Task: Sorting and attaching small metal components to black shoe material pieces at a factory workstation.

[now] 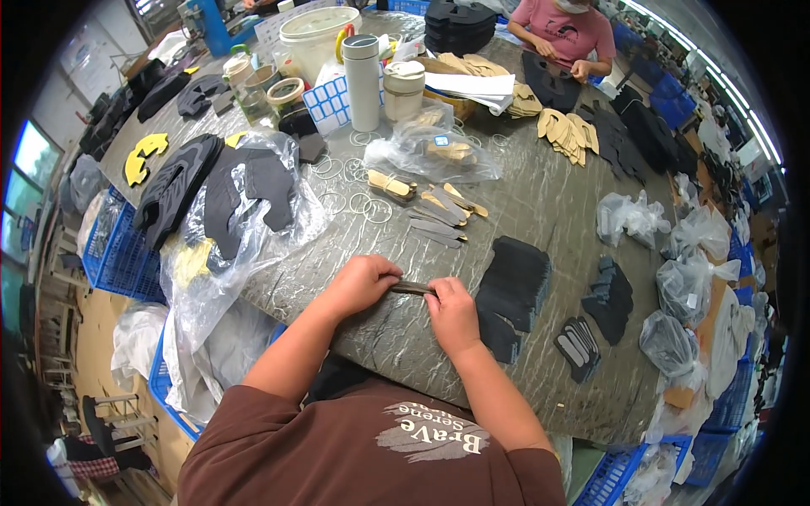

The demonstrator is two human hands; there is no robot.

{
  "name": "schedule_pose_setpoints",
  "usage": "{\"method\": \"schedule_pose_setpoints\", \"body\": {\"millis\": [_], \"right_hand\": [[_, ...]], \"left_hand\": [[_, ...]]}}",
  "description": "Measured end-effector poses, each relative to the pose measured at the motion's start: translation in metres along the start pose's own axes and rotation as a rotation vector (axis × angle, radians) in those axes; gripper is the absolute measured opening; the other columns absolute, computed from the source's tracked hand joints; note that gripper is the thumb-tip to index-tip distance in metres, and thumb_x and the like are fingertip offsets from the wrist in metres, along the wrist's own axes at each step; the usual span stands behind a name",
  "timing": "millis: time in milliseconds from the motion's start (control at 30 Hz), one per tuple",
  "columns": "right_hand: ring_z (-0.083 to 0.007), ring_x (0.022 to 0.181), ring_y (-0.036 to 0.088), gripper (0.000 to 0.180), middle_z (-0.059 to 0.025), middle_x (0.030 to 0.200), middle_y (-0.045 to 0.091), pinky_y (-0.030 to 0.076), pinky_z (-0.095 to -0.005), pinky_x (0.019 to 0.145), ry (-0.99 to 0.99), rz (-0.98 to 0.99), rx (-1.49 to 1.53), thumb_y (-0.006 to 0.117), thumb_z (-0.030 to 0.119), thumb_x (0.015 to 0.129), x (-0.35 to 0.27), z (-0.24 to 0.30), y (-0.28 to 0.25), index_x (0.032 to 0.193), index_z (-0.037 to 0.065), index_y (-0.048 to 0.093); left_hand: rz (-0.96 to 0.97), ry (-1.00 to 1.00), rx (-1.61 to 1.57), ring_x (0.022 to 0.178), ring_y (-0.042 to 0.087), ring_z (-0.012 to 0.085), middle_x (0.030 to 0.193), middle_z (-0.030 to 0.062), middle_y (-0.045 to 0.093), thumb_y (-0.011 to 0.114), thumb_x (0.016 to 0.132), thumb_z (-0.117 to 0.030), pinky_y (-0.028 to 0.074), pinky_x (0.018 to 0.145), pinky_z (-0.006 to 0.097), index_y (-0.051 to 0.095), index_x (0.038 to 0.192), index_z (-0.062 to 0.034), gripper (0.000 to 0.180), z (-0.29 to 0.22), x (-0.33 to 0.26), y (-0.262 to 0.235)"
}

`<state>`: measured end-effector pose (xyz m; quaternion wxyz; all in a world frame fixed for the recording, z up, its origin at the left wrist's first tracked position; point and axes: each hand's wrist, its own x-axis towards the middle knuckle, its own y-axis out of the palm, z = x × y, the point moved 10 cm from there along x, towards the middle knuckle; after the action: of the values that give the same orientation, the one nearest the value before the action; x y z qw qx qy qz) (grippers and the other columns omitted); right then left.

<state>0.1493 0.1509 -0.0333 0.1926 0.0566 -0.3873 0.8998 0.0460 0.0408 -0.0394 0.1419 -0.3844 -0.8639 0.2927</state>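
Observation:
Between my two hands, low over the table's near side, is a thin dark strip [411, 288], which looks layered. My left hand [364, 285] pinches its left end, with the fingers curled in. At the right end, my right hand [454, 312] grips it between thumb and fingers. Just right of that hand lie fanned stacks of black cut pieces [513, 282] with blue-grey edges. Beyond my hands, grey and tan narrow strips [440, 219] lie in a loose pile.
A white bottle [363, 84], a lidded jar [403, 91] and a white bucket [319, 38] stand farther back. Plastic bags [631, 215] line the right side. Black pieces on plastic sheeting [253, 190] lie left. Across the table, another person [564, 38] handles black pieces.

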Motion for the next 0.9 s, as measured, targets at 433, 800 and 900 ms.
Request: {"method": "schedule_pose_setpoints", "body": {"millis": [433,800,900], "right_hand": [[-0.032,0.08,0.059,0.016,-0.0119,0.089,0.061,0.048,-0.0407,0.071,-0.099,-0.085,-0.071,0.065,0.005,0.074,-0.004,0.008,-0.004,0.089,0.005,0.06],[-0.0291,0.077,0.06,0.014,-0.0103,0.085,0.06,0.049,-0.0378,0.067,-0.115,-0.044,-0.17,0.067,0.002,0.071,-0.001,0.018,0.0,0.081,0.005,0.057],[-0.0297,0.079,0.059,0.014,-0.0106,0.085,0.06,0.048,-0.0387,0.068,-0.288,-0.078,-0.129,0.065,0.001,0.072,-0.001,0.032,-0.003,0.082,0.004,0.056]], "left_hand": [[0.094,-0.176,-0.06,0.08,0.065,0.0285,0.086,0.0161,0.067,0.064,0.076,-0.011,0.05,0.075,0.033,0.069,0.092,-0.0023,0.019,0.017,-0.001,0.004],[0.174,-0.211,0.022,0.07,0.063,0.0222,0.076,0.0116,0.067,0.058,0.077,-0.006,0.05,0.07,0.033,0.07,0.091,-0.0028,0.019,0.014,0.001,0.007],[0.318,-0.105,0.217,0.08,0.063,0.0258,0.086,0.0138,0.065,0.055,0.077,-0.004,0.049,0.075,0.035,0.069,0.094,-0.0034,0.021,0.005,0.002,0.02]]}}
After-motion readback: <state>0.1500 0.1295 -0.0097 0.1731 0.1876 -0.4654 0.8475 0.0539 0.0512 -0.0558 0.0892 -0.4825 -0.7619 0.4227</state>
